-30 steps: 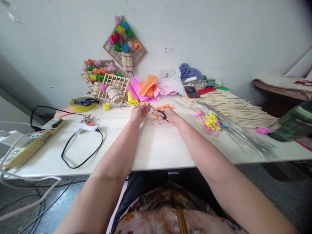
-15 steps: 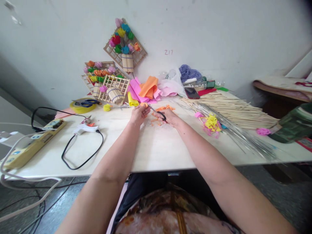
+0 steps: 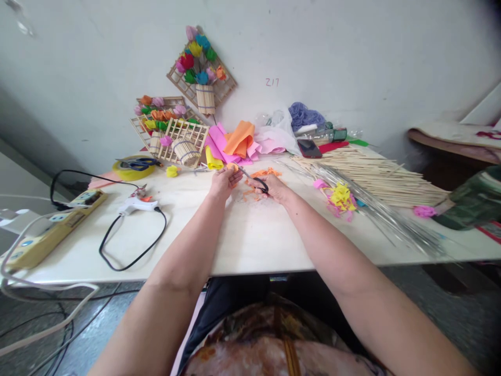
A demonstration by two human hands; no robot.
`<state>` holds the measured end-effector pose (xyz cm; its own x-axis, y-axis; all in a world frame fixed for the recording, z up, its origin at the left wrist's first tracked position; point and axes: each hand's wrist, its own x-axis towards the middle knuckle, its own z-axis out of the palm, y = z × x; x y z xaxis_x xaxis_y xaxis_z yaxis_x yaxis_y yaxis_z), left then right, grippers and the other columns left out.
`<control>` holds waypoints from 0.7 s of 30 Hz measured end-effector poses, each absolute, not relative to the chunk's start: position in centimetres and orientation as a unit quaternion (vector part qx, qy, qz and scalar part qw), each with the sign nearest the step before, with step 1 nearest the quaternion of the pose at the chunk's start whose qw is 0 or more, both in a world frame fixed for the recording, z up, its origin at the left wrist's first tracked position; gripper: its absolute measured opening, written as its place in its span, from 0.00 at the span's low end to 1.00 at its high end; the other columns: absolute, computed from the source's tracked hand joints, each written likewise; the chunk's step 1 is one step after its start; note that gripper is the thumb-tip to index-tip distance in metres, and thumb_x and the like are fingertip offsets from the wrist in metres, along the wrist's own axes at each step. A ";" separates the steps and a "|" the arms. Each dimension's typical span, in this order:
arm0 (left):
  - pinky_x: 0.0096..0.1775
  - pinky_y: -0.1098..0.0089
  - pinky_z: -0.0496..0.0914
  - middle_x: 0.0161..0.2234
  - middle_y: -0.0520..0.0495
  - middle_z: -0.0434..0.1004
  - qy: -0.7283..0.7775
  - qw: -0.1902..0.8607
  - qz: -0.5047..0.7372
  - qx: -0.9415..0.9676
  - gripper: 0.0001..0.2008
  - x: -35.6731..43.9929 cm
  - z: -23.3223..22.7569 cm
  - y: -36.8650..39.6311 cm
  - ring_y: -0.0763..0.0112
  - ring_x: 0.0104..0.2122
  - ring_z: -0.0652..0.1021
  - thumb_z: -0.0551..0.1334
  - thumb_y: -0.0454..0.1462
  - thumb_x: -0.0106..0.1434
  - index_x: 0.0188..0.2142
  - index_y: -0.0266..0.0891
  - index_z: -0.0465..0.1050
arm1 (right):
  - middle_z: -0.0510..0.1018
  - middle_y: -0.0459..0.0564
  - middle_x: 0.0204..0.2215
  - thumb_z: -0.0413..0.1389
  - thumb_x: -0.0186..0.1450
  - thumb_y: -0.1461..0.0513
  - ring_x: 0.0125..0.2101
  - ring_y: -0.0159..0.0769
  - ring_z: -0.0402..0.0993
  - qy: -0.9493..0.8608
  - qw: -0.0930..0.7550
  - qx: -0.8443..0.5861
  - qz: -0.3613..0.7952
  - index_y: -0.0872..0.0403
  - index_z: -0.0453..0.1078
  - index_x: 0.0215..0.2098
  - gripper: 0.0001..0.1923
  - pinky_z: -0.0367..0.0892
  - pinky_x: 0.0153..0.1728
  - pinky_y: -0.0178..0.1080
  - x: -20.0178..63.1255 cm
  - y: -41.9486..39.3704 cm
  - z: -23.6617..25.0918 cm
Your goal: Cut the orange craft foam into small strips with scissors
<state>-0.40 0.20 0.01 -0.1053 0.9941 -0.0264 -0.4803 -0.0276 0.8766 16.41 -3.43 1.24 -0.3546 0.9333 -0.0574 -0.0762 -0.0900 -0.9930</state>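
Note:
Over the middle of the table, my left hand pinches a small piece of orange crepe paper. My right hand is closed around the black handles of a pair of scissors. The blades point left and reach the orange paper at my left fingertips. Beneath and behind the right hand lie orange paper scraps on the white tabletop. Folded orange crepe paper rests behind my hands, beside pink and yellow sheets.
To the left are a white glue gun, a power strip, and blue-handled scissors on a yellow tape roll. Flower lattices lean at the wall. Thin sticks, silvery wires and a phone lie right.
Almost nothing differs. Both hands keep their places with the scissors and the orange paper, and the view has shifted very slightly.

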 end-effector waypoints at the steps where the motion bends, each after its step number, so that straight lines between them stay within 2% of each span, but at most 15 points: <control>1: 0.44 0.69 0.75 0.26 0.49 0.78 0.387 0.581 0.632 0.338 0.05 -0.4 0.0 0.2 0.72 0.31 0.82 0.66 0.33 0.60 0.29 0.37 0.71 | 0.65 0.40 0.13 0.64 0.60 0.63 0.12 0.21 0.54 -0.539 0.405 -0.399 0.622 0.59 0.71 0.26 0.09 0.50 0.11 0.26 16.4 -3.4 1.2; 7: 0.45 0.67 0.75 0.27 0.50 0.79 0.387 0.586 0.617 0.356 0.10 -0.3 -0.1 0.1 0.69 0.34 0.83 0.69 0.37 0.57 0.31 0.38 0.69 | 0.63 0.39 0.13 0.66 0.59 0.61 0.12 0.20 0.52 -0.548 0.411 -0.391 0.615 0.59 0.69 0.24 0.12 0.49 0.10 0.25 16.5 -3.3 1.2; 13: 0.42 0.69 0.76 0.25 0.50 0.79 0.390 0.582 0.622 0.349 0.07 -0.2 0.1 0.0 0.71 0.30 0.82 0.67 0.34 0.59 0.29 0.38 0.69 | 0.60 0.38 0.14 0.65 0.58 0.64 0.13 0.20 0.52 -0.544 0.411 -0.391 0.619 0.60 0.70 0.25 0.09 0.47 0.10 0.25 16.6 -3.1 1.1; 21: 0.41 0.69 0.75 0.26 0.48 0.79 0.388 0.583 0.622 0.350 0.04 -0.3 0.1 0.0 0.70 0.30 0.83 0.65 0.33 0.58 0.29 0.36 0.72 | 0.61 0.39 0.14 0.63 0.59 0.65 0.12 0.20 0.52 -0.543 0.409 -0.403 0.612 0.60 0.73 0.27 0.06 0.47 0.09 0.24 16.5 -2.9 1.0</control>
<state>-0.29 0.01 0.06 -0.0756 0.9970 -0.0165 -0.4527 -0.0195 0.8915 16.52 -2.90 1.05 -0.3401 0.9391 -0.0494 -0.0633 -0.0752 -0.9952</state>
